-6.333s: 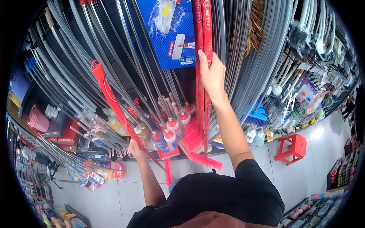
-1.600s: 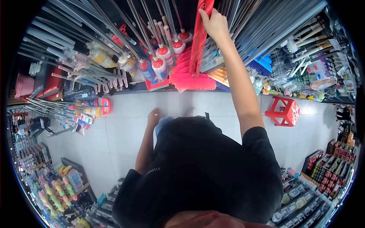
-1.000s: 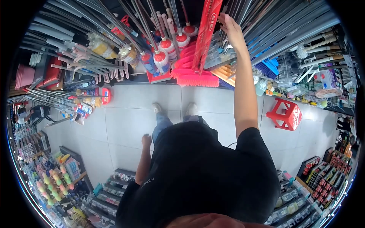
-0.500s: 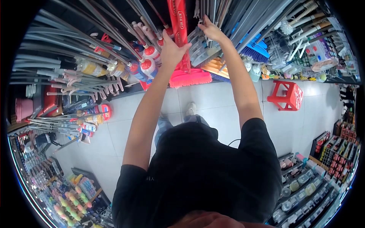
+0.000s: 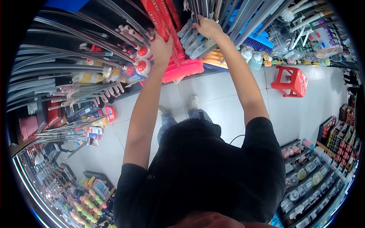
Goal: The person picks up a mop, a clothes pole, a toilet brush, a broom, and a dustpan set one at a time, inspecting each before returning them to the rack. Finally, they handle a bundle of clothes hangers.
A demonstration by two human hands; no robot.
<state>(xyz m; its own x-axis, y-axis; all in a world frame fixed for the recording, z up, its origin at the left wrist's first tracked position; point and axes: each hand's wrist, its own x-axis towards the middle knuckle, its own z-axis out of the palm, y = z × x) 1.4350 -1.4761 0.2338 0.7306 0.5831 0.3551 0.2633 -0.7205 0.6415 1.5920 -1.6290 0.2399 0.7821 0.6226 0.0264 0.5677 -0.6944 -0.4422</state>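
Note:
My left hand (image 5: 161, 48) is closed around a red-wrapped broom handle (image 5: 156, 16), thumb on one side and fingers on the other. More red wrapped handles stand beside it, and the pink-red bristles (image 5: 184, 71) of the red brooms are low by the floor. My right hand (image 5: 209, 27) has its fingers curled at the poles of the grey brooms (image 5: 195, 45); its fingertips are partly hidden among them. Between and below my hands are orange broom heads (image 5: 215, 57). Red-and-white mop bottles (image 5: 143, 67) stand just left of my left hand.
Many metal poles (image 5: 61, 51) lean along the left of the rack. Blue brooms (image 5: 260, 40) stand to the right. A red plastic stool (image 5: 291, 81) is on the tiled floor (image 5: 235, 89). Shelves of goods (image 5: 310, 182) are behind me on the right.
My left hand has moved slightly left and closed on the red-wrapped handle, which now tilts further left. My right hand stays at the grey poles. The view has shifted a little.

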